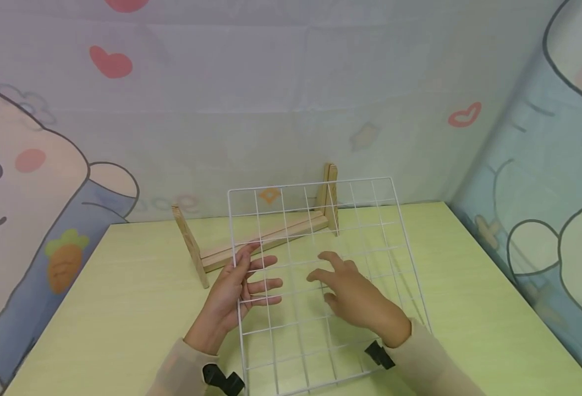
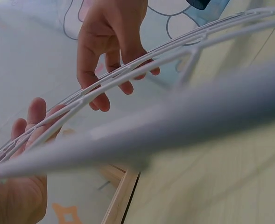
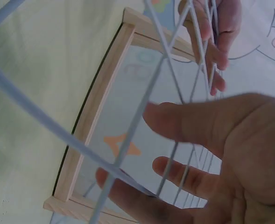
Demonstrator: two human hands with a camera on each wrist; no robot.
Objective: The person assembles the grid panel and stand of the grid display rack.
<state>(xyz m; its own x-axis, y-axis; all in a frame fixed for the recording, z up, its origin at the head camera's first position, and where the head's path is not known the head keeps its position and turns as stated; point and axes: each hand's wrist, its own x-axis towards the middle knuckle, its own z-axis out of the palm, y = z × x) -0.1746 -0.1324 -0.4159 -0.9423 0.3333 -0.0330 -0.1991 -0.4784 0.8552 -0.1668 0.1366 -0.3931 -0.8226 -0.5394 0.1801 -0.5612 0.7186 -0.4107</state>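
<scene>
A white wire grid panel (image 1: pixel 296 324) is held tilted over the table in the head view. My left hand (image 1: pixel 229 294) grips its left edge, the thumb on the near side and the fingers spread behind the wires. Over the middle of the panel is my right hand (image 1: pixel 357 297), its fingers parted and loosely bent. In the left wrist view the right fingertips (image 2: pixel 101 102) overlap the wires. The right wrist view has the right thumb (image 3: pixel 174 122) close to a wire, with nothing pinched. Behind the panel stands a wooden frame (image 1: pixel 266 241), partly seen through the grid.
The wooden frame has a left upright (image 1: pixel 190 247) and a right upright (image 1: pixel 330 198) joined by a low bar. It stands toward the back of the pale green table (image 1: pixel 103 313). A printed cloth backdrop (image 1: pixel 291 99) hangs behind and at the sides.
</scene>
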